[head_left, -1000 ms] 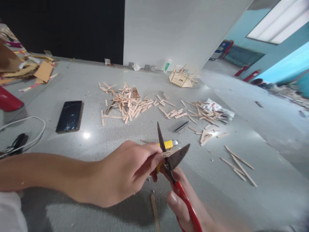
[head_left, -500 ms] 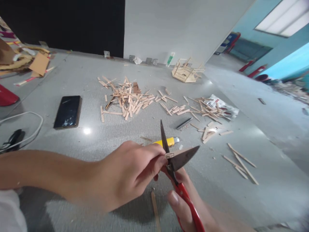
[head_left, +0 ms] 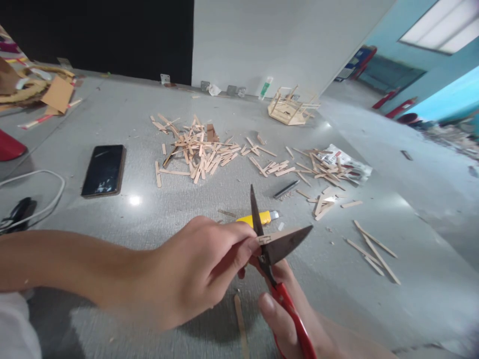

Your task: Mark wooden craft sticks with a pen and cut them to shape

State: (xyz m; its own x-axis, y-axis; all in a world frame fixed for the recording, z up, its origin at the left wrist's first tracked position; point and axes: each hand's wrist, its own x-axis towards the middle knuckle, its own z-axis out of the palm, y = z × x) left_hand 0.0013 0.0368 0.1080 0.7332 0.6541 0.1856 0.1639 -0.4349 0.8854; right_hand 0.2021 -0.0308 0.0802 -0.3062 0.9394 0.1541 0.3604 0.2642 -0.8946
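Note:
Between thumb and fingers, my left hand [head_left: 198, 269] pinches a thin wooden stick [head_left: 265, 240] that has dark lines drawn near its held end. My right hand [head_left: 282, 314] is wrapped round the red handles of the scissors [head_left: 286, 299]. The scissor blades are spread, with the stick lying between them near the pivot. Part of the stick is hidden behind the wider blade. Just behind the blades lies a yellow cutter [head_left: 262, 218]. Another wooden stick [head_left: 240, 319] rests on the table below my hands.
Piles of short wooden sticks [head_left: 202, 149] cover the middle of the grey table [head_left: 149, 279]. A phone [head_left: 104, 170] and white cable [head_left: 56, 199] are at left. A black pen [head_left: 286, 189], a plastic packet [head_left: 346, 164] and a wooden frame model [head_left: 290, 110] sit towards the right.
The view has shifted very slightly. Both hands, the stick and the spread scissors hold nearly the same pose.

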